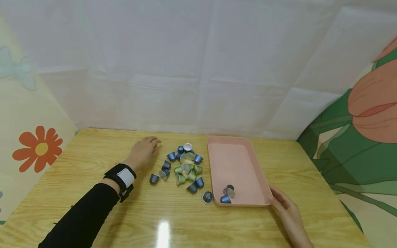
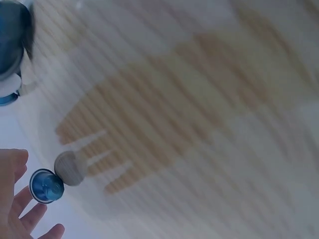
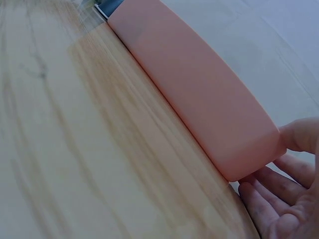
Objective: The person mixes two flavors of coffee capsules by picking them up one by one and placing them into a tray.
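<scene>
My left hand (image 1: 144,151) is over the left of the table, fingers loosely extended rightward beside a scatter of coffee capsules. In the left wrist view its spread fingers (image 2: 34,215) appear behind a blue capsule (image 2: 46,185); I see none gripped. Green capsules (image 1: 191,175) lie mid-cluster, among blue ones (image 1: 171,156). My right hand (image 1: 286,210) grips the near right corner of a pink tray (image 1: 232,158), thumb at the rim and fingers around the lower edge. Inside the tray's near left corner lie a blue capsule (image 1: 225,198) and a dark one (image 1: 229,189) showing its pale lid.
A dark capsule (image 1: 207,197) stands just outside the tray's near left corner. The wood-grain table (image 1: 136,220) ends at a white cloth (image 1: 173,69) at the back. Printed panels with a flower (image 1: 41,149) and leaves (image 1: 356,137) flank it.
</scene>
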Demonstrator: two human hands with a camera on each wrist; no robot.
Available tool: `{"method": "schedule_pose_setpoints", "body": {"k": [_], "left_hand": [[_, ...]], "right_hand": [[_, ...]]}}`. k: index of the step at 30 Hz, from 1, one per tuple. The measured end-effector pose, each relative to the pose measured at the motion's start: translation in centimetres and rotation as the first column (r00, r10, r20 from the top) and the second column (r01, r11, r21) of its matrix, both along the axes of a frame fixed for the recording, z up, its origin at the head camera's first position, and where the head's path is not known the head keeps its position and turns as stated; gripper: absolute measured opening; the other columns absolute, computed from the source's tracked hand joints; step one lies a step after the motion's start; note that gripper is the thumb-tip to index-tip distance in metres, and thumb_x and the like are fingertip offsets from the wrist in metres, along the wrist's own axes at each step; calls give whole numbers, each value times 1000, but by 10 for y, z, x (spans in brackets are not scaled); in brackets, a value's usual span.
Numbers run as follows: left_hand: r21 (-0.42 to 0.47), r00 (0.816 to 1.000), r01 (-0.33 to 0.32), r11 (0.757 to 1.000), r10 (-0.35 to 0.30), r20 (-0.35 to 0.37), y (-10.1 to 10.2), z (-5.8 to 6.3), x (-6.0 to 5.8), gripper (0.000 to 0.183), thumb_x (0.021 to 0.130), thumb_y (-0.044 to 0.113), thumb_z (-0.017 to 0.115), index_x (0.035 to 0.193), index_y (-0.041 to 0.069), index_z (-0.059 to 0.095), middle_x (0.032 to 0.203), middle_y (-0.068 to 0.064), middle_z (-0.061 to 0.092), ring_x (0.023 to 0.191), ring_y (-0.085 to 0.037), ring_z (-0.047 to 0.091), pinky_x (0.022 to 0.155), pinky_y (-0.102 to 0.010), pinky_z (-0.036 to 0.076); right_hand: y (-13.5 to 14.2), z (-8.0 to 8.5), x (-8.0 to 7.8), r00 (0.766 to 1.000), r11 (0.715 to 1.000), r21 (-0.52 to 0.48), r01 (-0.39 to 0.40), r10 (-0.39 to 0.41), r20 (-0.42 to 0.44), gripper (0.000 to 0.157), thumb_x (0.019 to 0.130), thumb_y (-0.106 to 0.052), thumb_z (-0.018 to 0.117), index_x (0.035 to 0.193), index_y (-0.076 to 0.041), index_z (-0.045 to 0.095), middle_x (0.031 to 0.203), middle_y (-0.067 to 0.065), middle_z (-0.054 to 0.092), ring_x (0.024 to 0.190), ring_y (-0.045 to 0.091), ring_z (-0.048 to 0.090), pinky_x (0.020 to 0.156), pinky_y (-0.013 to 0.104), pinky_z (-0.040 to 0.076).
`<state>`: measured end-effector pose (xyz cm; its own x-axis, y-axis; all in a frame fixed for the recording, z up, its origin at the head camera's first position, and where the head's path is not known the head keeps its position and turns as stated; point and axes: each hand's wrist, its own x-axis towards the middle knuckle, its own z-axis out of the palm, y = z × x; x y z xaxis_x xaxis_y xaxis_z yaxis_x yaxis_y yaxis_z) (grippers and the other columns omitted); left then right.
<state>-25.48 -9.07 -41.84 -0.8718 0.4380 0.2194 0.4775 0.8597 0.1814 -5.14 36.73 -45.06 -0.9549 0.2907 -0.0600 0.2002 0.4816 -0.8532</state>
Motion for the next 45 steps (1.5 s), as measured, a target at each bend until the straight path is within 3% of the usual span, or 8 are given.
{"method": "schedule_pose_setpoints", "body": {"k": [2,8,13,18,25,33,40,45], "left_hand": [[-19,1000,14,1000,-15,-23,-3,0,-1,34,102,19,57,131,1,60,135,-21,55,127,-39,50,100,-54,45],[-124,999,10,992,-14,-31,-13,2,-5,30,101,12,57,128,0,60,131,-20,57,122,-39,53,94,-52,50],[-229,999,16,973,-27,-44,-20,4,-9,28,99,7,58,127,0,60,127,-20,59,115,-37,58,88,-47,54],[-174,999,10,985,-17,-38,-27,1,-9,32,97,4,61,128,-6,56,122,-24,60,110,-39,60,87,-47,54],[-140,999,-31,990,27,-27,-29,-5,-6,31,97,4,61,125,-9,55,114,-24,60,104,-38,61,87,-47,53],[-145,997,-77,986,81,20,-25,-1,-6,31,96,8,65,123,-5,57,114,-21,61,100,-38,62,82,-49,54],[-139,996,-83,987,79,-35,-22,4,-6,30,97,4,61,125,-4,58,115,-20,64,97,-37,65,75,-48,56],[-119,998,-64,991,60,-37,-16,8,-3,34,96,7,64,127,-6,56,117,-23,63,101,-37,65,78,-45,57]], "right_hand": [[0,0,0,1000,1000,-5,-5,5,-2,60,102,-41,53,149,-4,42,148,14,44,109,-23,38,87,2,36],[1,-1,-1,999,1000,-13,-11,10,-39,58,102,-39,54,147,-3,44,136,-9,50,108,-24,40,87,3,37],[0,0,0,999,999,-32,-14,13,-32,60,102,-41,53,148,-3,43,142,0,48,110,-22,41,87,3,38],[1,1,1,1000,999,-41,-12,12,-13,63,102,-44,52,149,-4,42,145,4,46,110,-21,40,87,3,38],[2,-1,3,1000,998,-59,-11,10,-13,62,101,-41,54,148,-3,43,133,-17,50,109,-22,41,88,3,37],[0,1,2,1000,999,-52,0,1,17,64,101,-45,53,149,-5,42,140,-7,48,110,-22,40,88,3,37],[1,1,1,999,997,-78,-17,14,-31,60,102,-39,54,148,-2,43,123,-28,50,108,-23,42,87,3,38],[0,0,0,998,996,-88,-31,26,-60,57,102,-36,54,147,-1,44,119,-33,50,108,-23,43,88,3,38]]}}
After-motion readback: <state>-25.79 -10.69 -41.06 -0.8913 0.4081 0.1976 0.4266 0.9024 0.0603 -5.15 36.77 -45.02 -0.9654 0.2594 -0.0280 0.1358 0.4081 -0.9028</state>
